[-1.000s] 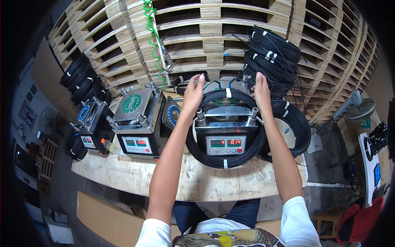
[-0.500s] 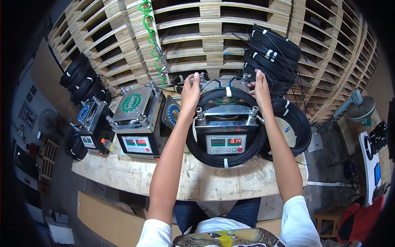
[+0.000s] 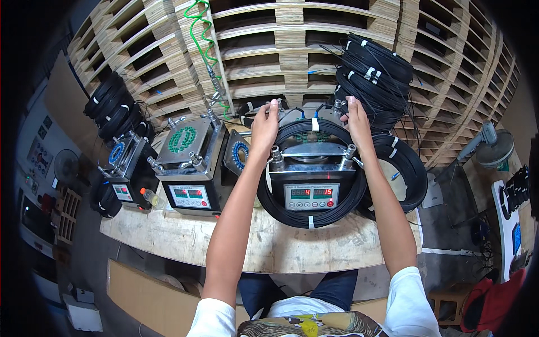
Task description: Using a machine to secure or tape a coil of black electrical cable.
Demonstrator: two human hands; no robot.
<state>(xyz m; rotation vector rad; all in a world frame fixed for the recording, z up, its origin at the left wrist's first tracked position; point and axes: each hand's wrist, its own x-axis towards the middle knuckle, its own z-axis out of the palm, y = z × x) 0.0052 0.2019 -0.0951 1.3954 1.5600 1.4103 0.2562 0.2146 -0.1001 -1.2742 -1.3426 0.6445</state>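
Note:
A polishing machine (image 3: 314, 175) with a front panel and lit red digits stands before me, a coil of black cable (image 3: 312, 219) hung around it. My left hand (image 3: 264, 128) is at the far left corner post, fingers curled around its clamp handle, which they largely hide. At the far right corner, my right hand (image 3: 357, 122) is closed at the other clamp handle (image 3: 338, 106), thumb up. Between the hands lies the metal top plate (image 3: 306, 150), with green connector holders (image 3: 311, 136) behind it, partly covered by the coil. Two blue-tipped cable ends show at the back.
Two similar machines, one (image 3: 185, 163) beside mine and one (image 3: 120, 168) farther left, share the wooden table (image 3: 168, 238). A small bottle (image 3: 150, 197) stands between them. Black cable coils (image 3: 373, 73) are stacked behind right; another (image 3: 412, 174) lies beside my right forearm. A green spiral hose (image 3: 196, 33) hangs behind.
Both hands stay at the far corner posts, with only slight finger movement. The view has shifted a little, and the red digits on the machine displays have changed.

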